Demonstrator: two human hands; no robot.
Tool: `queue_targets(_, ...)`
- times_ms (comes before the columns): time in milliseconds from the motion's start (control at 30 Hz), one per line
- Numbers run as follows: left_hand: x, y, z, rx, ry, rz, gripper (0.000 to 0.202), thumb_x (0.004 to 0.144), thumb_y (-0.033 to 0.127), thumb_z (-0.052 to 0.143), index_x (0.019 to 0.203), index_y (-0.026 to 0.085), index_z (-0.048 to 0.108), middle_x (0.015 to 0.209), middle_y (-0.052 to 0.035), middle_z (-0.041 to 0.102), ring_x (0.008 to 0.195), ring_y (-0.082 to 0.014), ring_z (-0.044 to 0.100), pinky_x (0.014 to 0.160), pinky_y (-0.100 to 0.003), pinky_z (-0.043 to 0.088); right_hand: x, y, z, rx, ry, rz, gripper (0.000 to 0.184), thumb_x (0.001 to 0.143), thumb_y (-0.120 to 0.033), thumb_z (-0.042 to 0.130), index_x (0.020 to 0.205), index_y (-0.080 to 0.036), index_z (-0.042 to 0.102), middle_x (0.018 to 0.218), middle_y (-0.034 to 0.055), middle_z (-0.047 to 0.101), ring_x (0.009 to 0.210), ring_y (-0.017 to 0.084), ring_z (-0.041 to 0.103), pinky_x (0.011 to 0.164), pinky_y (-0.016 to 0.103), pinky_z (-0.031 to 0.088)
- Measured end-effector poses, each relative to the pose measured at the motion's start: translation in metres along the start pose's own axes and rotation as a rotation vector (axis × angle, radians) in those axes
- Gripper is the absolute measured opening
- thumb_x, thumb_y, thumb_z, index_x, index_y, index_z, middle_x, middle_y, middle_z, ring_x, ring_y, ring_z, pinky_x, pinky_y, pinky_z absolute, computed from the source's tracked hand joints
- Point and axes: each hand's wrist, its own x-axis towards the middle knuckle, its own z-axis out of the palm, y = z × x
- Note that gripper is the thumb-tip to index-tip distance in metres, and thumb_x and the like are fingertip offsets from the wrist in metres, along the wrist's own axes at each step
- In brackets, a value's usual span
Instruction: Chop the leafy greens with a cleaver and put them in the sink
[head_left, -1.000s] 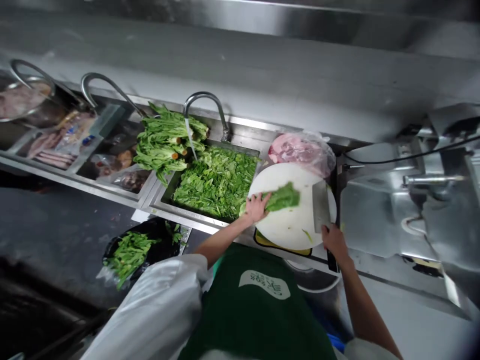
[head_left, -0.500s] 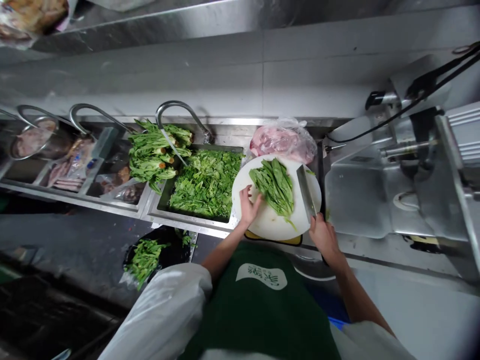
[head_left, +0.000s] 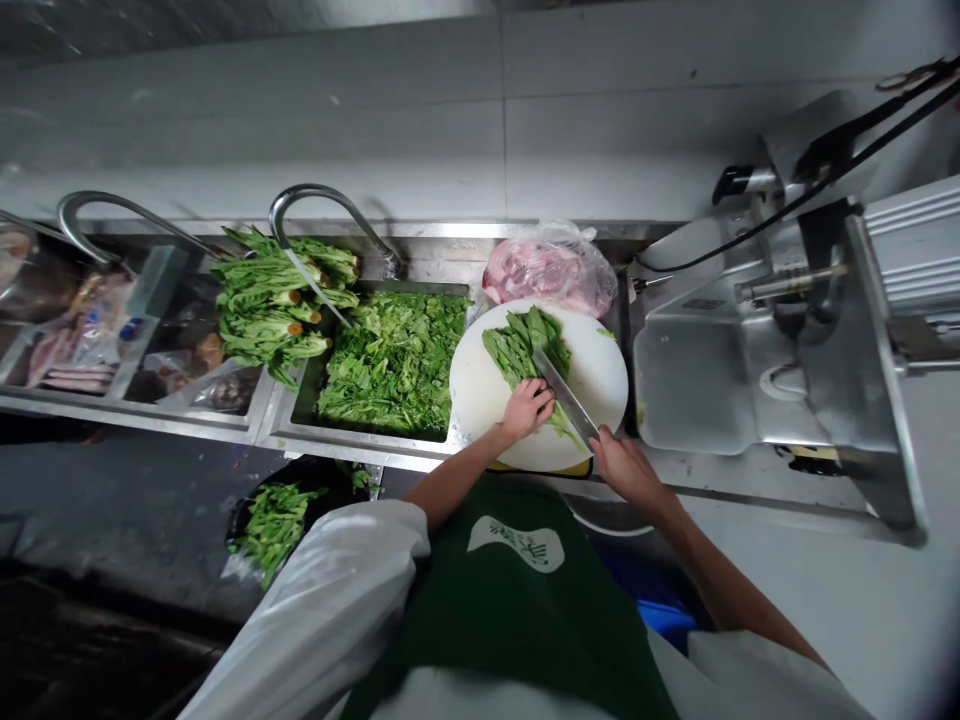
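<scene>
A bunch of long green leaves [head_left: 525, 345] lies on a round white cutting board [head_left: 600, 375] at the counter's edge. My left hand [head_left: 527, 408] presses down on the near end of the bunch, fingers curled over the stalks. My right hand [head_left: 621, 465] grips the handle of a cleaver [head_left: 564, 396], whose blade rests across the leaves just right of my left hand.
A sink [head_left: 300, 400] left of the board holds chopped greens [head_left: 394, 360]; uncut leafy stalks [head_left: 270, 300] pile beside it under a faucet [head_left: 330, 215]. A bag of pink meat [head_left: 544, 270] sits behind the board. A metal slicer [head_left: 787, 330] stands right. Trimmings fill a black bag [head_left: 277, 515] below.
The cleaver has moved from the board's right side onto the leaves. My left hand shifted right and closed down over the bunch's near end.
</scene>
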Motion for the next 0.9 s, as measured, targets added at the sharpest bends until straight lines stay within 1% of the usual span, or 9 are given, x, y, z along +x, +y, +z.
queue_targets(167,-0.004,-0.005,0.000,0.001,-0.001,0.023,0.032,0.102,0.036,0.043,0.106,0.019,0.070,0.113,-0.0118,0.059,0.105,-0.0241,0.052,0.096,-0.040,0.045,0.028,-0.015,0.004,-0.023,-0.032,-0.037,0.029,0.104,-0.028,0.032,0.115,-0.013,0.055,0.093,0.0161,0.073,0.086,0.024,0.070,0.070,0.028,0.039)
queue_targets(300,-0.008,-0.007,-0.006,-0.016,-0.016,0.025,0.032,0.101,0.036,0.045,0.117,0.021,0.068,0.128,-0.0130,0.056,0.112,-0.0249,0.051,0.100,-0.042,0.044,0.061,-0.034,0.005,-0.022,-0.004,-0.026,0.034,0.105,-0.027,0.028,0.119,-0.010,0.054,0.100,0.0183,0.073,0.092,0.025,0.071,0.074,0.029,0.041)
queue_targets(367,-0.015,-0.010,-0.011,-0.033,-0.033,0.037,0.031,0.101,0.035,0.046,0.119,0.022,0.068,0.134,-0.0124,0.054,0.116,-0.0251,0.050,0.102,-0.043,0.043,0.072,-0.035,0.002,-0.018,0.006,-0.020,0.034,0.106,-0.029,0.030,0.119,-0.011,0.055,0.101,0.0178,0.073,0.094,0.025,0.071,0.075,0.029,0.041)
queue_targets(433,-0.027,-0.015,-0.017,-0.056,-0.044,0.049,0.030,0.101,0.034,0.046,0.117,0.022,0.069,0.132,-0.0122,0.056,0.116,-0.0249,0.050,0.103,-0.043,0.043,0.074,-0.029,-0.003,-0.013,0.000,-0.028,0.032,0.105,-0.032,0.032,0.116,-0.013,0.057,0.101,0.0164,0.074,0.095,0.025,0.071,0.074,0.028,0.040)
queue_targets(533,-0.048,-0.020,-0.018,-0.057,0.011,0.030,0.027,0.101,0.036,0.049,0.109,0.021,0.070,0.123,-0.0117,0.060,0.113,-0.0243,0.052,0.101,-0.044,0.044,0.057,-0.018,-0.009,-0.043,-0.001,-0.052,0.031,0.105,-0.032,0.033,0.114,-0.015,0.057,0.097,0.0150,0.074,0.093,0.024,0.071,0.073,0.028,0.040)
queue_targets(633,-0.062,-0.020,-0.009,-0.019,0.138,-0.020,0.022,0.099,0.038,0.056,0.104,0.021,0.070,0.117,-0.0111,0.060,0.111,-0.0245,0.052,0.097,-0.044,0.045,0.021,-0.010,-0.004,-0.101,-0.026,-0.009,0.033,0.106,-0.033,0.030,0.117,-0.014,0.055,0.091,0.0138,0.074,0.087,0.024,0.072,0.070,0.029,0.039)
queue_targets(733,-0.065,-0.013,0.003,-0.013,0.225,0.005,0.018,0.099,0.032,0.055,0.103,0.020,0.069,0.111,-0.0107,0.060,0.106,-0.0231,0.053,0.093,-0.043,0.045,-0.020,-0.006,0.008,-0.133,-0.074,0.038,0.033,0.106,-0.031,0.026,0.116,-0.015,0.052,0.088,0.0123,0.074,0.082,0.024,0.072,0.066,0.029,0.038)
queue_targets(833,-0.062,-0.007,0.010,-0.033,0.242,0.086,0.016,0.098,0.028,0.056,0.101,0.019,0.069,0.107,-0.0101,0.060,0.101,-0.0217,0.054,0.090,-0.041,0.045,-0.054,-0.003,0.020,-0.141,-0.105,-0.001,0.031,0.107,-0.028,0.023,0.114,-0.015,0.051,0.084,0.0098,0.073,0.077,0.023,0.072,0.059,0.029,0.034)
queue_targets(900,-0.061,-0.004,0.011,-0.038,0.238,0.104,0.016,0.096,0.029,0.058,0.100,0.018,0.069,0.105,-0.0102,0.059,0.100,-0.0217,0.053,0.089,-0.040,0.046,-0.071,-0.001,0.025,-0.141,-0.114,-0.031,0.029,0.106,-0.026,0.024,0.113,-0.015,0.050,0.080,0.0083,0.072,0.073,0.022,0.072,0.056,0.029,0.030)
